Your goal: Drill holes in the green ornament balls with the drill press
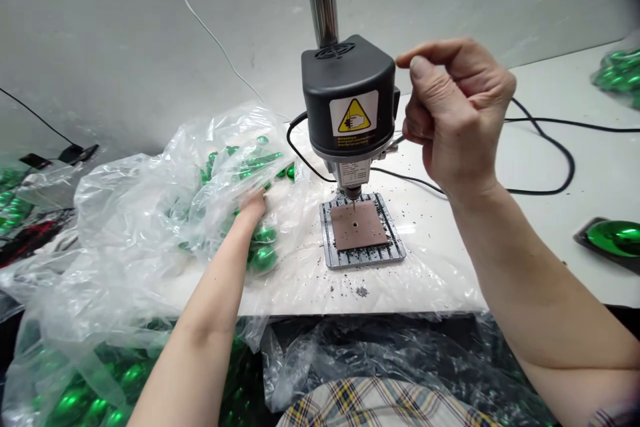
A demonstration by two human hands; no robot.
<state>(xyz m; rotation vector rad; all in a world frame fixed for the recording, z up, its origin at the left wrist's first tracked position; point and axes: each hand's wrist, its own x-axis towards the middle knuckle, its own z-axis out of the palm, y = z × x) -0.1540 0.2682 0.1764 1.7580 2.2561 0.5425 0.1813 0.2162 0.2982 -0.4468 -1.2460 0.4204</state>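
My left hand [254,203] reaches into a clear plastic bag [135,180] among shiny green balls [263,257]. Plastic and balls cover its fingers, so their grip is hidden. A small bench drill press [347,90] with a black housing stands at the middle, its bit above a brown square plate [357,233] with a small hole. This plate lies on the grey slotted base [365,262], amid dark shavings. Beside the housing's right side, my right hand [455,107] is closed with curled fingers, the index fingertip close to the housing. Whatever it grips, if anything, is hidden.
A metal column [321,0] rises behind the drill press. Black cable [545,191] loops across the white table at right. A dark holder with a green shiny piece [615,237] lies at the right edge. More bagged green balls [75,400] sit below the table's front edge.
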